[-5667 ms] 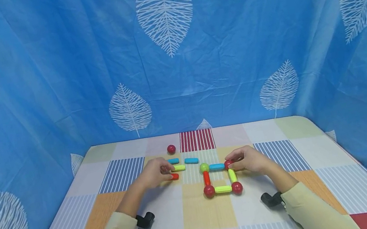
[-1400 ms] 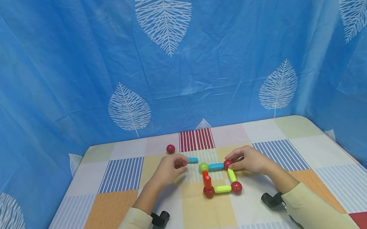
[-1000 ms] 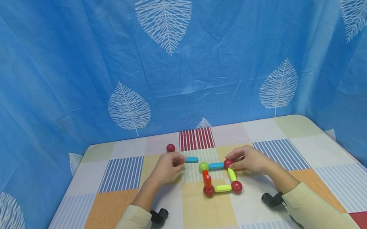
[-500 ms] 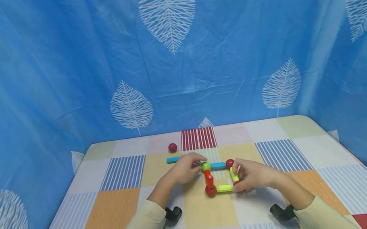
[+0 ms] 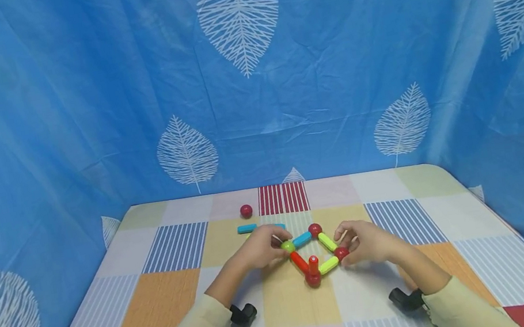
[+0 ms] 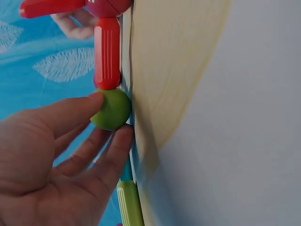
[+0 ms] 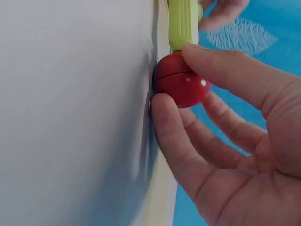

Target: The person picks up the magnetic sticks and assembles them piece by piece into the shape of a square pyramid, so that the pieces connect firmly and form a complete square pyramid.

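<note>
A four-sided frame of toy rods and balls lies on the table, turned like a diamond. My left hand (image 5: 262, 247) pinches its green ball (image 6: 112, 109) between thumb and fingers. At the opposite corner my right hand (image 5: 368, 242) pinches a red ball (image 7: 181, 80). A blue rod (image 5: 302, 239) and a yellow-green rod (image 5: 327, 242) meet at the far red ball (image 5: 315, 229). At the near red ball (image 5: 313, 279), a red rod (image 5: 299, 262) and another yellow-green rod (image 5: 329, 265) join, and an upright red rod (image 5: 313, 263) stands on it.
Behind the left hand lie a loose blue rod (image 5: 246, 228) and a second blue rod (image 5: 279, 225), partly covered by the hand. A loose red ball (image 5: 246, 210) sits farther back. In the left wrist view a yellow-green rod (image 6: 130, 202) shows beyond the fingers. A blue curtain (image 5: 256, 129) rises behind the table.
Earlier, a red rod was stood on the near-left ball. The left hand has since moved to the green ball, the right to the near-right red ball, and the frame has turned into a diamond.
</note>
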`<state>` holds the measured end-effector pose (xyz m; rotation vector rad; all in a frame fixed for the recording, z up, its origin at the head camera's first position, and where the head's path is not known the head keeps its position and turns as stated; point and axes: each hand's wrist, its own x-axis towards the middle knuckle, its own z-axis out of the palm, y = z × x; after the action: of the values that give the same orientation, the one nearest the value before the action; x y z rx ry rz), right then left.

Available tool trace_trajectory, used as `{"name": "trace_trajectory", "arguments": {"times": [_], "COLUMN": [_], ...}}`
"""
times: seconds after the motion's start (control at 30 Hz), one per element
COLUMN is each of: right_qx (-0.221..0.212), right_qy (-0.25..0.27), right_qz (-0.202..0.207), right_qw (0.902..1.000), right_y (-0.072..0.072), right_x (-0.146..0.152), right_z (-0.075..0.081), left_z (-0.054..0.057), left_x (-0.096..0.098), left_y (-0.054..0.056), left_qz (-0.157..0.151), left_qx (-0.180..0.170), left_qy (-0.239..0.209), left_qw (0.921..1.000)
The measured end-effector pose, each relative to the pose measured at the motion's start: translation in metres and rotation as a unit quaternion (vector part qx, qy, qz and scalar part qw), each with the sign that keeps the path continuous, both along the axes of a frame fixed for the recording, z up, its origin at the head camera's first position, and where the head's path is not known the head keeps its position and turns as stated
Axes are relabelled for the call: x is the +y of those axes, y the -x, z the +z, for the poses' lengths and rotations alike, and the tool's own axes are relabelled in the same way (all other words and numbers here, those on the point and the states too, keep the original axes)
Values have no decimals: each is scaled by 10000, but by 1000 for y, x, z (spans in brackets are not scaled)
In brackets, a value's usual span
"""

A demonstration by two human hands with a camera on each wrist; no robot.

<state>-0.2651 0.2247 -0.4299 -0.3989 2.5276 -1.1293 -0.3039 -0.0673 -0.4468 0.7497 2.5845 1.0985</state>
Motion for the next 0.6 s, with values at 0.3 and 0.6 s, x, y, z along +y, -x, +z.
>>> {"name": "trace_trajectory", "arguments": {"times": [0.3, 0.6], "right_qx": [46, -65], "right_qy": [119, 270], "right_qz": [-89, -74], "right_qw": [9999, 9996], "right_y": [11, 11], "right_x": [12, 13], "right_z": [-4, -5], "left_z": [3, 8], "left_x": [0, -10], "left_y": [-13, -10], "left_qz": [414, 337], "left_qx": [-368, -356], "left_qy": [-92, -277], "left_qw": [9984, 9984]}}
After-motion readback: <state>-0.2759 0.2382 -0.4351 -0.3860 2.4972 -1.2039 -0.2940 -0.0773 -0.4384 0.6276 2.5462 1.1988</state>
